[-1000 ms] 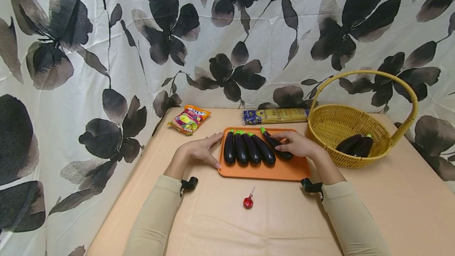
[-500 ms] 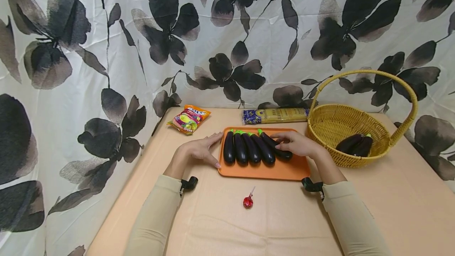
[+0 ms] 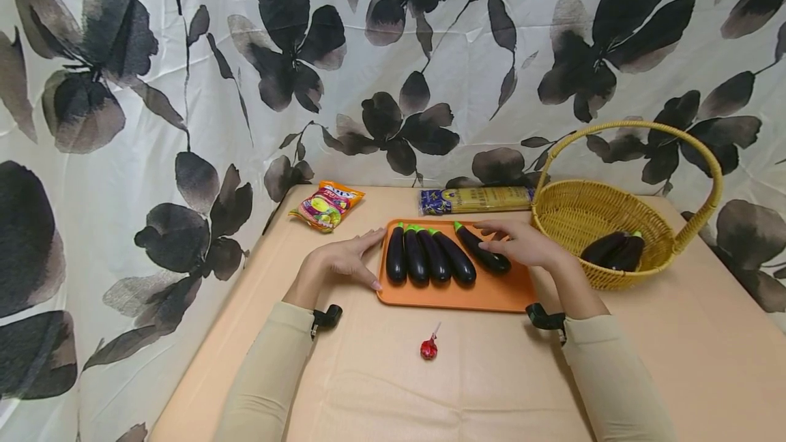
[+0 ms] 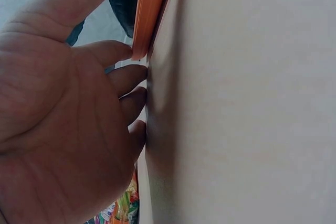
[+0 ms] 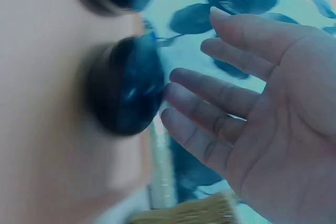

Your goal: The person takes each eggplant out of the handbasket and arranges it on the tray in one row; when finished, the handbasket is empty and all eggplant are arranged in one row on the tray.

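On an orange tray (image 3: 454, 297) several dark purple eggplants (image 3: 438, 259) with green stems lie side by side at the left. One more eggplant (image 3: 486, 252) lies slanted to their right, with a gap between. My right hand (image 3: 525, 245) hovers beside that eggplant, fingers extended; in the right wrist view the fingertips (image 5: 176, 116) come close to its glossy skin, and I cannot tell whether they touch. My left hand (image 3: 344, 258) is spread at the tray's left side, thumb at the front-left corner. The left wrist view shows a finger meeting the tray's edge (image 4: 148, 11).
A yellow wicker basket (image 3: 555, 224) with a tall handle stands right of the tray, a few eggplants (image 3: 614, 251) inside. Behind the tray lies a long yellow-and-blue packet (image 3: 479, 200). A candy bag (image 3: 327, 207) is at back left, a red lollipop (image 3: 428, 348) in front.
The slanted eggplant shifted slightly left, then right, away from the row. My right hand has loosened from it, fingers straightening, and moved a little right. The left hand has stayed put.
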Demonstrator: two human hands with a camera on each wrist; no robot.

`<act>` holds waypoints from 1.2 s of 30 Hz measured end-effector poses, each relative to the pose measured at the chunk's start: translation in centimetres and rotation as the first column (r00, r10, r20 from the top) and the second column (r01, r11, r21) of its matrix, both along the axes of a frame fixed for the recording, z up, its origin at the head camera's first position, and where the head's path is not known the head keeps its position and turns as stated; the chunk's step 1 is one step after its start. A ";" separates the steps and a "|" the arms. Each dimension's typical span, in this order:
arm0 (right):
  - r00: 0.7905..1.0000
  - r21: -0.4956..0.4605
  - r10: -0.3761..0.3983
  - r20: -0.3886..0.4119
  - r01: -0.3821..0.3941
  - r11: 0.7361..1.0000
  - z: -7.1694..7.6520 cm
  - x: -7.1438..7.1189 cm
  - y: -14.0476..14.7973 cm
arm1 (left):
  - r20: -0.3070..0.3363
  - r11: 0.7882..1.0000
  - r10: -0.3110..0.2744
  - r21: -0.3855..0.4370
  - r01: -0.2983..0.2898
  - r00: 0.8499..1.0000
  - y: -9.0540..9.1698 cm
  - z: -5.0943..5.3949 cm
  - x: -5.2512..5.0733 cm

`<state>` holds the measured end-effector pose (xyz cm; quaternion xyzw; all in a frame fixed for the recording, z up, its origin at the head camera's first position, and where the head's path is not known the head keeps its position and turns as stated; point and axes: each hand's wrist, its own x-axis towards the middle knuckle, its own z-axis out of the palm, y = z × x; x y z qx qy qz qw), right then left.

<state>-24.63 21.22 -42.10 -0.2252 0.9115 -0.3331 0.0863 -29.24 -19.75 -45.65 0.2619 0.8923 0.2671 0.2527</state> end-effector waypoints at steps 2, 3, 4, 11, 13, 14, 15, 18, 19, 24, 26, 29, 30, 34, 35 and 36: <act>1.000 -0.020 -0.012 -0.021 0.012 1.000 1.0 0.5 0.3 | 0.000 1.000 -0.002 0.001 0.002 1.000 0.1 0.0 0.0; 0.999 -0.031 -0.018 -0.031 0.017 0.999 1.4 0.8 0.5 | 0.000 1.000 -0.004 0.003 0.004 1.000 0.1 0.0 0.0; 0.999 -0.041 -0.025 -0.039 0.024 0.999 1.8 1.0 0.8 | -0.001 1.000 -0.006 0.004 0.006 1.000 0.1 0.1 0.0; 0.986 -0.080 -0.121 -0.114 0.113 0.990 3.8 2.2 3.1 | -0.009 1.000 -0.013 0.001 0.013 1.000 0.1 0.0 0.0; 0.980 -0.096 -0.150 -0.132 0.138 0.986 4.2 2.4 3.7 | -0.010 1.000 -0.011 0.003 0.011 1.000 0.1 0.0 0.0; 0.976 -0.102 -0.161 -0.146 0.147 0.984 4.4 2.6 4.0 | -0.009 1.000 -0.010 0.004 0.010 1.000 0.1 0.0 0.0; 0.972 -0.107 -0.170 -0.160 0.154 0.982 4.6 2.7 4.3 | -0.009 1.000 -0.009 0.006 0.009 1.000 0.1 0.0 0.0; 0.962 -0.119 -0.204 -0.184 0.184 0.976 5.1 3.0 5.1 | -0.008 1.000 -0.007 0.004 0.007 1.000 0.1 -0.1 0.0; 0.958 -0.121 -0.210 -0.195 0.189 0.975 5.2 3.1 5.4 | -0.007 1.000 -0.007 0.004 0.007 1.000 0.1 -0.1 -0.1; 0.943 -0.122 -0.260 -0.208 0.238 0.963 5.5 3.4 6.8 | -0.004 1.000 -0.006 0.003 0.006 1.000 0.1 -0.1 -0.1; 0.935 -0.115 -0.279 -0.220 0.259 0.959 5.5 3.4 7.4 | -0.009 1.000 -0.005 0.000 0.005 1.000 0.0 -0.1 -0.1; 0.922 -0.105 -0.304 -0.237 0.287 0.952 5.4 3.4 8.3 | -0.019 1.000 -0.005 -0.007 0.004 1.000 0.0 -0.1 -0.1; 0.920 -0.104 -0.311 -0.240 0.294 0.950 5.4 3.5 8.6 | -0.020 1.000 -0.003 -0.010 0.003 1.000 0.0 -0.1 -0.1; 0.908 -0.086 -0.350 -0.230 0.340 0.937 5.3 3.8 9.7 | -0.018 1.000 0.001 -0.013 -0.001 1.000 0.0 0.0 0.0; 0.905 -0.082 -0.359 -0.228 0.349 0.934 5.2 3.9 10.0 | -0.018 1.000 0.002 -0.013 -0.003 1.000 -0.1 0.0 0.1; 0.903 -0.077 -0.366 -0.225 0.358 0.931 5.2 3.9 10.3 | -0.018 1.000 0.003 -0.014 -0.003 1.000 -0.1 0.0 0.1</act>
